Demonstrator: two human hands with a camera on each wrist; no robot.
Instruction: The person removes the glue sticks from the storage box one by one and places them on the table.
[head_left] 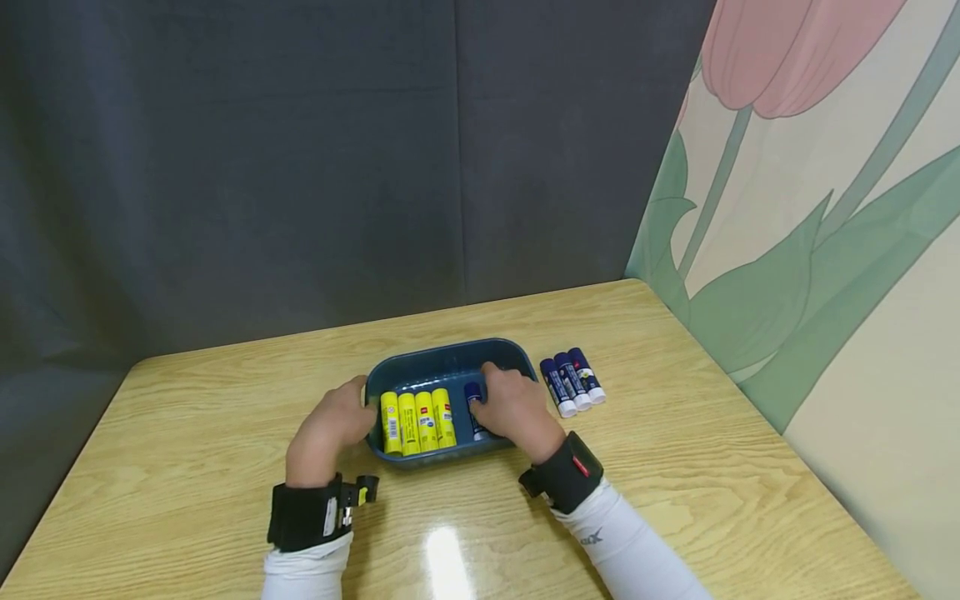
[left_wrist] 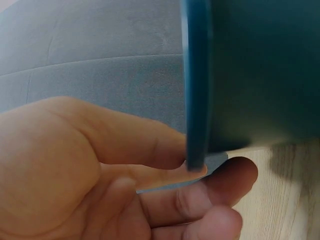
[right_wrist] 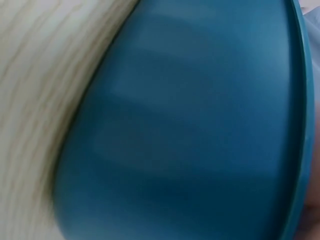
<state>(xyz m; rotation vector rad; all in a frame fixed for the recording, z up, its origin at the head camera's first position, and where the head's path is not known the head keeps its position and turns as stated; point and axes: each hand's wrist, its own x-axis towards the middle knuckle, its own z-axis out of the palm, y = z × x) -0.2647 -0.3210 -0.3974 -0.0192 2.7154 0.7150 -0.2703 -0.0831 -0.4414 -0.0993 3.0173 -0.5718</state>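
Note:
A dark blue plastic basket [head_left: 435,363] stands mid-table in the head view. Four-sided and rounded, it holds several yellow glue sticks [head_left: 426,421] side by side in its left half. My left hand [head_left: 341,419] pinches the basket's left rim; in the left wrist view the thumb and a finger meet at the rim [left_wrist: 196,90], other fingers curling below. Inside the right half, my right hand [head_left: 517,408] grips a navy glue stick [head_left: 472,393], partly hidden by the thumb. The basket's outer wall [right_wrist: 190,120] fills the right wrist view and hides most of that hand.
Right of the basket, 3 navy glue sticks [head_left: 572,382] with white ends lie together on the wooden table [head_left: 675,467]. A dark grey curtain [head_left: 315,167] hangs behind the table, and a wall painted with tulips [head_left: 795,275] borders it on the right.

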